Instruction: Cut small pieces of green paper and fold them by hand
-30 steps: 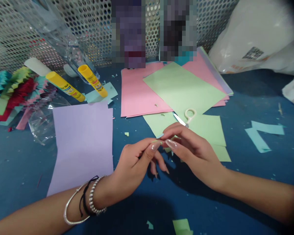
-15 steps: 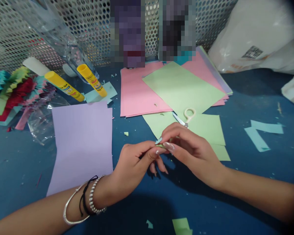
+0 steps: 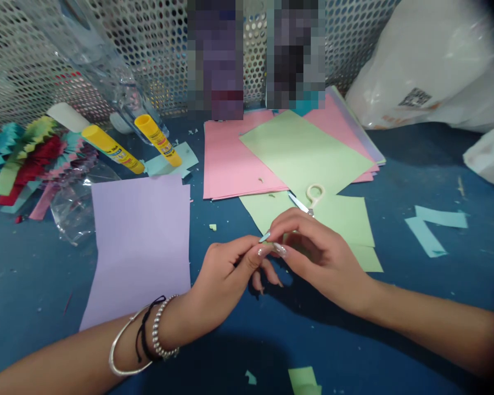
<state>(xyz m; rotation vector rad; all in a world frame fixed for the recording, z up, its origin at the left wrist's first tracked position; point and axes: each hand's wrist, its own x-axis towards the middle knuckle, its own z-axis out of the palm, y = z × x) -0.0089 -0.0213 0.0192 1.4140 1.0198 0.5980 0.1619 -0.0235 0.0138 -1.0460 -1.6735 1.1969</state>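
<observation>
My left hand and my right hand meet over the middle of the table. Thumb and fingers of both are pinched on a small piece of green paper, of which only a thin edge shows. Just beyond my right hand lies a pair of scissors with a white handle, on light green sheets; my hand covers part of them. A purple sheet lies flat on the left, partly beneath my left wrist.
Two yellow glue sticks stand by a clear bottle. Pleated paper pieces are at far left. Pink sheets and a green sheet lie at the back. Blue strips and a white bag are right.
The view has shifted slightly. Both hands keep nearly the same pinch, and less of the green paper shows between the fingertips.
</observation>
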